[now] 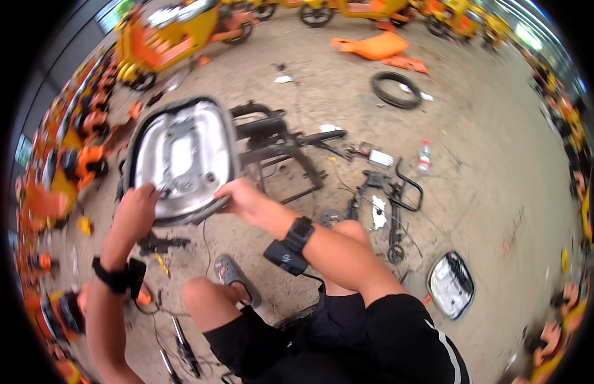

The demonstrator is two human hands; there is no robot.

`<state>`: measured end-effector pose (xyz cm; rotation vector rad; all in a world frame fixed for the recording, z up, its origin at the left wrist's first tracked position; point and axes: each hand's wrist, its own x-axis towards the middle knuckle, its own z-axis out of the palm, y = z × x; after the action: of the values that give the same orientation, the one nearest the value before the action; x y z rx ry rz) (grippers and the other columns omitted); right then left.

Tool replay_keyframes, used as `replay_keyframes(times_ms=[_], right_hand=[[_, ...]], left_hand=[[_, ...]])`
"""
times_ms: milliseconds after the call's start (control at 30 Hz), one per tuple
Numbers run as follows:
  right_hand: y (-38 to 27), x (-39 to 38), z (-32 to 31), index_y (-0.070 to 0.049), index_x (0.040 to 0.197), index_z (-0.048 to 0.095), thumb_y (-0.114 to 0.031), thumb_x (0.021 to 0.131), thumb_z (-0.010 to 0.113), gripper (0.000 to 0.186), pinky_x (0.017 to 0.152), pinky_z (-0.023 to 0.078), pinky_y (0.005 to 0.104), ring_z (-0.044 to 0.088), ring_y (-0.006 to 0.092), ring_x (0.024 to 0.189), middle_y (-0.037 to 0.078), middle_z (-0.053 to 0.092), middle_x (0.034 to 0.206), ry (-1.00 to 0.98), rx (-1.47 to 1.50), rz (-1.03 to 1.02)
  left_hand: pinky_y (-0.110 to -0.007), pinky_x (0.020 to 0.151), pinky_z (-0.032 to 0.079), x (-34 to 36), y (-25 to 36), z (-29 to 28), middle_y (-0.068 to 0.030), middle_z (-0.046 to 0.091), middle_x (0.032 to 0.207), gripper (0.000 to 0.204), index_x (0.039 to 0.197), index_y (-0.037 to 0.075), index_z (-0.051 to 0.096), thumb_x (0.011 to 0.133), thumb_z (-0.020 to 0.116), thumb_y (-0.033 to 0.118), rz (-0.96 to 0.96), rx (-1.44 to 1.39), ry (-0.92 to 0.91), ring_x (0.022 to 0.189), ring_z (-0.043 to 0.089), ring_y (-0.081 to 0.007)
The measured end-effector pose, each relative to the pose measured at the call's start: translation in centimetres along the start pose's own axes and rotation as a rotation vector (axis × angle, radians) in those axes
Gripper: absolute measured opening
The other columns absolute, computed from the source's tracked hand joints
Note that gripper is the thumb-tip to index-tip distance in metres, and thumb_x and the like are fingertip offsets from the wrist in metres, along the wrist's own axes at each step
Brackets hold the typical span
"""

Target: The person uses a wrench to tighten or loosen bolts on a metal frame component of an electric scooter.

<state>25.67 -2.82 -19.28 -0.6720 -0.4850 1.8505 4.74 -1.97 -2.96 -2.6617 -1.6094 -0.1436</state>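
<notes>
A black-rimmed scooter seat [143,168] is tilted up in front of me, its shiny silver underside turned toward me. My right hand [240,198] grips the rim at its lower right, thumb on the inner side. At the lower left edge, my left hand [137,208] is closed, fingertips at a small dark part near the metal bracket [176,187]. Whether those fingers hold the bracket, the edge or a small tool cannot be made out. Behind the seat a dark scooter frame [271,137] lies on the floor, partly covered by it.
A second silver-lined seat [450,288] lies at the right. Metal frame parts [393,198], a plastic bottle [425,157], a tyre [396,89] and orange panels [374,46] are scattered beyond. Fork tubes [185,345] and cables lie by my feet. Yellow scooters [175,38] line the edges.
</notes>
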Motion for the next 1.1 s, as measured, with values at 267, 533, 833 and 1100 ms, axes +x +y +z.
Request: replay_keyframes(times_ms=[267,533,833,1100], right_hand=[[1.0,0.0,2.4,-0.001,0.099,0.055,-0.004,0.075,0.061,0.025,0.065,0.056,0.0453,0.063,0.0264,0.072,0.013,0.059,0.086,-0.066,0.031,-0.032],[0.1,-0.5,1.4,-0.003,0.105,0.051,0.0,0.078,0.059,0.028,0.075,0.055,0.047,0.062,0.0261,0.083,0.011,0.057,0.098,-0.137,0.056,-0.028],[0.6,-1.0,2.4,0.003,0.105,0.058,0.006,0.077,0.056,0.028,0.081,0.056,0.048,0.065,0.0278,0.087,0.015,0.062,0.097,-0.191,0.193,0.008],[-1.0,-3.0,1.9,0.004,0.129,0.048,0.005,0.083,0.052,0.046,0.095,0.054,0.0438,0.062,0.0286,0.108,0.016,0.059,0.121,-0.285,0.077,-0.017]], left_hand=[[-0.051,0.065,0.043,-2.5,-2.8,-0.2,-0.0203,0.058,0.08,0.014,0.091,0.004,0.059,0.094,0.055,0.017,0.06,0.119,0.051,0.078,0.057,-0.043],[-0.048,0.074,0.045,-2.2,-1.5,0.5,-0.0179,0.057,0.097,0.035,0.096,-0.001,0.058,0.089,0.064,0.033,0.099,0.389,0.367,0.093,0.056,-0.0376],[-0.05,0.071,0.051,-2.3,0.4,-0.6,-0.0316,0.05,0.131,0.06,0.11,-0.001,0.054,0.086,0.063,0.053,-0.215,0.432,0.311,0.087,0.064,-0.0459],[-0.05,0.061,0.048,-1.3,0.0,-0.9,-0.0233,0.062,0.083,0.056,0.087,-0.002,0.055,0.089,0.059,0.054,-0.121,0.326,0.174,0.073,0.063,-0.0434]])
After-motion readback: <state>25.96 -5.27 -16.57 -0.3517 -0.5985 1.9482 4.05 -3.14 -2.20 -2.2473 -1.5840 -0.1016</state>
